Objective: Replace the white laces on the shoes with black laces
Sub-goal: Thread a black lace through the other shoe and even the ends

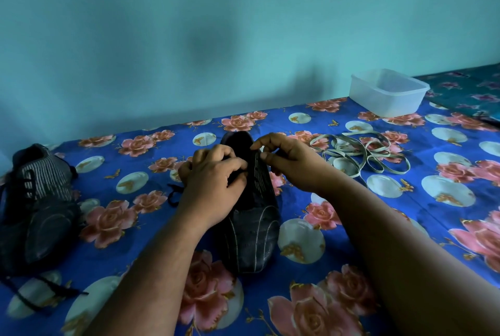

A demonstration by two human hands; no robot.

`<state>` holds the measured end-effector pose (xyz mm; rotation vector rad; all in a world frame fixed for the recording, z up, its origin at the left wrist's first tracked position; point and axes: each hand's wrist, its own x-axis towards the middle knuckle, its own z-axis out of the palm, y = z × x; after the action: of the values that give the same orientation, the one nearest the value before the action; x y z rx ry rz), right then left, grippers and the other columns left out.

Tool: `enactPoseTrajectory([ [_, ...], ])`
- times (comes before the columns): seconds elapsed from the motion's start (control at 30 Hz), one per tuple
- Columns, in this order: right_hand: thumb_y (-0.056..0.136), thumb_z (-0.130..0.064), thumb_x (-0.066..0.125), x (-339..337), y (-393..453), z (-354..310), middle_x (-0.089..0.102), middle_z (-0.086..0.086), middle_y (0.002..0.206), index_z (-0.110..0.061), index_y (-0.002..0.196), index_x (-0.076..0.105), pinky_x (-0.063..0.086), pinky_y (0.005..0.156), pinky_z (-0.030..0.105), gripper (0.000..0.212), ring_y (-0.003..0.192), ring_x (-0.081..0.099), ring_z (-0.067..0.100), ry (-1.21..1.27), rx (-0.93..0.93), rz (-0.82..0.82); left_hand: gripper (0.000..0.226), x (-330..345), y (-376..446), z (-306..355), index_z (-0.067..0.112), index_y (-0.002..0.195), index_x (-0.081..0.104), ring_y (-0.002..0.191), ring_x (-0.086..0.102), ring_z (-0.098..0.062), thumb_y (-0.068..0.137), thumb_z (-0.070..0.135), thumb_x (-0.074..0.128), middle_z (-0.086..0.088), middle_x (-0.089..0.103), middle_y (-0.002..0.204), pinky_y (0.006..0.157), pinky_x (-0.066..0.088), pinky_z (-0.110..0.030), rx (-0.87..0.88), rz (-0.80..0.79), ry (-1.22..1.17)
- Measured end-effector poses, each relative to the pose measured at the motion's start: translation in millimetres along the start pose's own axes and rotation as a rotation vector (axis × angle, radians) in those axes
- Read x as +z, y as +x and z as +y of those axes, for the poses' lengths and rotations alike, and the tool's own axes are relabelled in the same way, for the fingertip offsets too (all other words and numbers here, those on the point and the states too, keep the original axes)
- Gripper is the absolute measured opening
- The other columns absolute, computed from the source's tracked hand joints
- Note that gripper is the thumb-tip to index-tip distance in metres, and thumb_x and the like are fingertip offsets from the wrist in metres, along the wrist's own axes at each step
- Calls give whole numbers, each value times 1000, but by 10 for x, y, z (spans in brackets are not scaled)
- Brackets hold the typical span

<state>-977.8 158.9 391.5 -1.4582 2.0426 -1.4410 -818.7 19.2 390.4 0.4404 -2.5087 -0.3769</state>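
A black shoe [251, 235] with thin pale lines lies in the middle of the flowered sheet, toe toward me. My left hand [211, 184] grips the shoe's left side at the lacing, fingers curled over it. My right hand [292, 162] pinches at the eyelet edge on the shoe's right side; whether a lace end is between the fingers is hidden. A loose end of black lace [174, 195] trails out left of the shoe. A second black shoe [38, 205], laced in black, lies at the left. The white laces [362, 154] lie in a tangle to the right.
A translucent plastic tub [388, 92] stands at the back right by the teal wall. A black lace end [40, 292] from the left shoe trails over the sheet at lower left. The blue flowered sheet [324, 295] covers the whole surface.
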Motion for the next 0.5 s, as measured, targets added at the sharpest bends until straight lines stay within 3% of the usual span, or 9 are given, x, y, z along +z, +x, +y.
enactPoseTrajectory([
  [0.1,97,-13,67,-38,1,21,68,2,89,-25,116,67,53,73,41,22,77,63,30,54,-8,13,14,28,-2,19,31,105,76,115,40,-19,93,34,69,16,54,116,97,28,-45,-37,17,-52],
  [0.13,94,-13,71,-64,5,45,72,1,90,-23,110,70,55,78,44,19,82,67,28,36,-6,29,13,37,1,22,31,104,76,114,41,-21,92,33,70,15,55,115,97,30,-47,-41,22,-61],
  [0.27,85,-22,82,-163,4,117,76,-7,90,-24,93,80,56,81,37,8,89,69,12,-144,-17,23,11,77,14,36,31,101,78,109,41,-23,92,31,71,14,55,110,95,35,-49,-51,29,-84],
  [0.4,81,-28,85,-147,3,94,74,-5,93,-29,95,80,49,76,32,14,91,65,21,-161,-153,8,14,110,37,13,34,101,76,107,43,-25,91,34,66,16,53,105,92,41,-56,-77,34,-157],
  [0.5,79,-30,86,-128,-6,67,74,-5,90,-33,93,80,48,74,34,15,89,63,25,-148,-145,28,17,113,48,-15,36,102,74,109,46,-25,89,39,63,19,51,103,91,44,-58,-77,24,-208],
])
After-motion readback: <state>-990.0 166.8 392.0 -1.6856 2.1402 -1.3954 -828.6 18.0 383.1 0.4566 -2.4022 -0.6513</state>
